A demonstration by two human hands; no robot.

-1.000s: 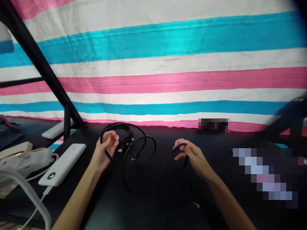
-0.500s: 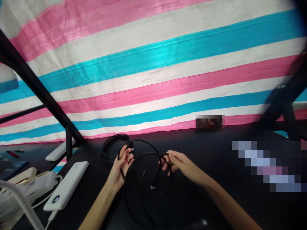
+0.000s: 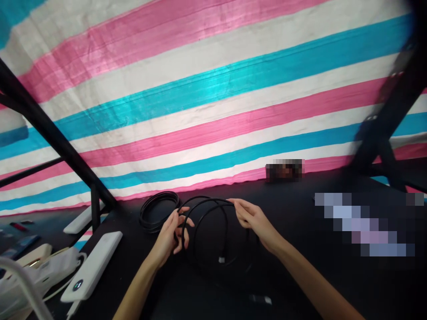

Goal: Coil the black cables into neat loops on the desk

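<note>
A black cable [image 3: 213, 209] hangs in loops between my two hands above the black table [image 3: 300, 266]. My left hand [image 3: 171, 235] grips the left side of the loops, fingers curled round the cable. My right hand [image 3: 250, 217] pinches the top right of the loops. One plug end [image 3: 221, 259] dangles inside the loops. A second coil of black cable [image 3: 157, 211] lies flat on the table just left of my left hand.
A white power bank [image 3: 91, 266] and other white devices [image 3: 30, 275] with white cords lie at the left. A black frame post [image 3: 95, 206] stands behind them. Another plug [image 3: 262, 300] lies near the front. A striped cloth [image 3: 213, 111] hangs at the back.
My hands have come closer together and gathered the cable into tighter loops. The other coil now lies alone on the table. The view has tilted and shifted.
</note>
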